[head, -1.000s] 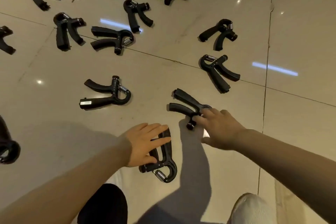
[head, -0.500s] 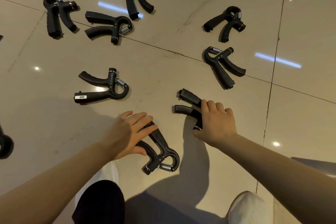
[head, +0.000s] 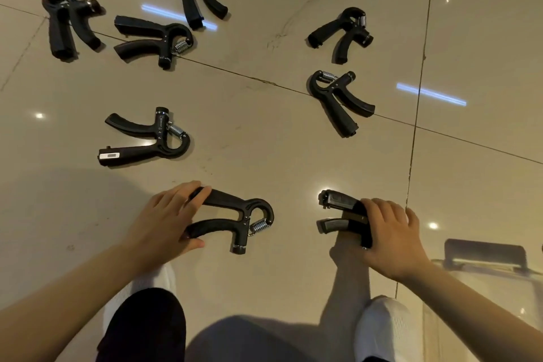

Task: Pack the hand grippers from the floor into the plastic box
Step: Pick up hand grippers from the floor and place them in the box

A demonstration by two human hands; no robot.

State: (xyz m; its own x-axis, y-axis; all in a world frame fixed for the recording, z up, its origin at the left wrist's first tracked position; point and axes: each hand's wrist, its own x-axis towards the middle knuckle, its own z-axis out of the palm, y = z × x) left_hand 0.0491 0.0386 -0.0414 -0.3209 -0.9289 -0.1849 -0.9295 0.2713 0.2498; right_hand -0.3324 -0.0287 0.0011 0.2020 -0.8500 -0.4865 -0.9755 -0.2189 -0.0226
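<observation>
Got a hand gripper in each hand right now. My left hand (head: 164,220) is wrapped around the two handles of one gripper (head: 235,219), fingers over the top handle and thumb under the lower one, with its spring end pointing right. My right hand (head: 388,232) is curled over the head end of another gripper (head: 340,213), whose two handles stick out to the left. Can't really tell whether either one is lifted or touching the tile floor (head: 264,138).

The plastic box (head: 484,279) sits at the lower right, just past my right wrist, see-through with a dark handle on the near side.

Plenty more on the floor: one with a little display on its handle (head: 144,139) up left of my left hand, one (head: 338,100) above my right hand, and a bunch more scattered farther out. My white shoes (head: 385,329) show at the bottom.
</observation>
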